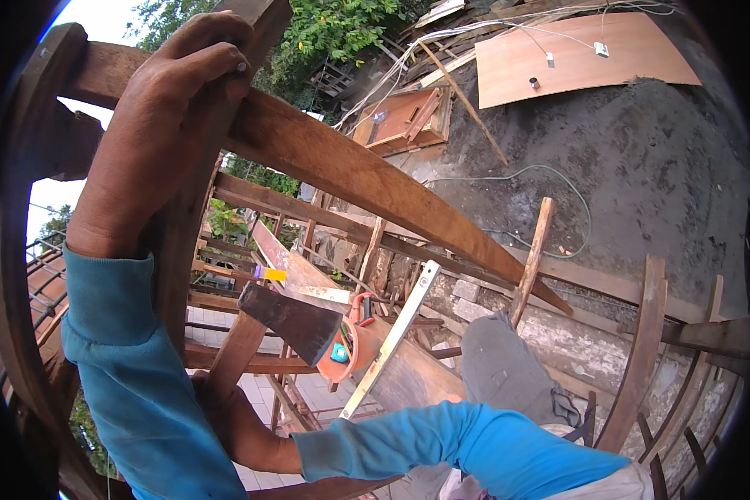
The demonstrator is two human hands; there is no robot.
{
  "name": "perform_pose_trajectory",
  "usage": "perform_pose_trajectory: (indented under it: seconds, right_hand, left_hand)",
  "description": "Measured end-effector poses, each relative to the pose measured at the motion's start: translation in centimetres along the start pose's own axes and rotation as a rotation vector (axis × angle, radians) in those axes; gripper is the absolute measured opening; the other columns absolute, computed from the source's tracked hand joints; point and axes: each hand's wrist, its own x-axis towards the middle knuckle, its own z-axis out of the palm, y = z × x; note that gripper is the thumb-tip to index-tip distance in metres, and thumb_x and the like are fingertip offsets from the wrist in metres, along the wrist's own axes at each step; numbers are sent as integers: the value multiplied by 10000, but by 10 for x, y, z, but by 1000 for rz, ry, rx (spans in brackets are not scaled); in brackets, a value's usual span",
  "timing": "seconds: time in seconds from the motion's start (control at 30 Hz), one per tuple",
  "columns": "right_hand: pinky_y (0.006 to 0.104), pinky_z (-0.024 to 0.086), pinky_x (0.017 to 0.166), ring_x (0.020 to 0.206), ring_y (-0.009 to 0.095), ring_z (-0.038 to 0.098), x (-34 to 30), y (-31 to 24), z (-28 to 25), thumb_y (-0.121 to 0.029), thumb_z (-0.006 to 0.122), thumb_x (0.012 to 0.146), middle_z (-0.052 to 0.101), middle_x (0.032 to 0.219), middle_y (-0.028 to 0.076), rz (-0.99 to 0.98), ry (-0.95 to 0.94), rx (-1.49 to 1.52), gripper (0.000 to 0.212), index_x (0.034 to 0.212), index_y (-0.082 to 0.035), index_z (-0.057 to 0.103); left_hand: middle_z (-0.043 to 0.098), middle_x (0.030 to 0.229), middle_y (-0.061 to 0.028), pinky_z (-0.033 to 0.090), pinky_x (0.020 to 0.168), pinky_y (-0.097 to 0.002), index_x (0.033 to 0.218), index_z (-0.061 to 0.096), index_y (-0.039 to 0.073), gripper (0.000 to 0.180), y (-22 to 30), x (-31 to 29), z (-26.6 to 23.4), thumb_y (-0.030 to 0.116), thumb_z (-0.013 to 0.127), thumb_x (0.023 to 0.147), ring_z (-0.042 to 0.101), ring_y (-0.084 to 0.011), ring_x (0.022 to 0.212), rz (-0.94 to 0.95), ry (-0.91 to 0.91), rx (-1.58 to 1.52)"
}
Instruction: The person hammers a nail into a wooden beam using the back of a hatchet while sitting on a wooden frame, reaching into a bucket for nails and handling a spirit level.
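Observation:
My left hand (162, 125) is wrapped round an upright wooden post (187, 225) at the upper left, beside a long reddish-brown beam (358, 179) that slants away to the right. Lower down, my right hand (242, 425) grips the wooden handle of a hatchet (292, 323). Its wide dark blade points right, over an orange bucket (354, 358). In that bucket are a teal tape measure (339, 352) and a red-handled tool (362, 308). A long pale spirit level (392, 340) leans beside the bucket, on the plank (417, 367).
Wooden posts and rails surround me, including an upright stick (533, 258) and several posts at the right. Below lie a dark sand heap (642, 158), a plywood sheet (579, 62), a wooden box (404, 121) and a thin hose (587, 208). My grey-trousered knee (508, 358) is near the level.

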Motion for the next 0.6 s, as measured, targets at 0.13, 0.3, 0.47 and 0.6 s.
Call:
perform_pose_trajectory:
  seconds: [0.13,0.3,0.47,0.6]
  right_hand:
    - [308,456,766,789,144,521,2,0,-1,-148,557,938,619,846,86,-108,-11,-97,144,908,-8,541]
    - [314,461,768,795,146,536,4,-10,-3,-162,551,953,620,840,82,-59,-25,-167,154,903,-16,549]
    - [277,483,684,767,92,580,-10,-43,-25,-176,603,953,622,797,40,-13,13,-70,185,854,-25,562]
    - [287,487,532,560,122,552,-18,-75,-68,-250,593,958,525,644,40,-219,16,101,246,915,-47,462]
  left_hand:
    - [585,1225,-185,456,929,-346,1017,597,-41,146,-2,-1,-8,-5,572,877,586,-314,1121,-75,-104,-52]
    - [619,1147,-171,479,868,-355,1001,613,-41,143,-10,-2,-5,16,593,872,619,-327,1024,3,-62,-22]
    - [635,1079,-164,499,799,-387,946,640,-29,138,-7,-3,3,63,653,843,638,-355,928,1,57,-12]
    - [640,1054,-168,504,809,-388,959,658,-20,143,-7,-1,0,78,650,855,642,-351,934,19,20,-37]
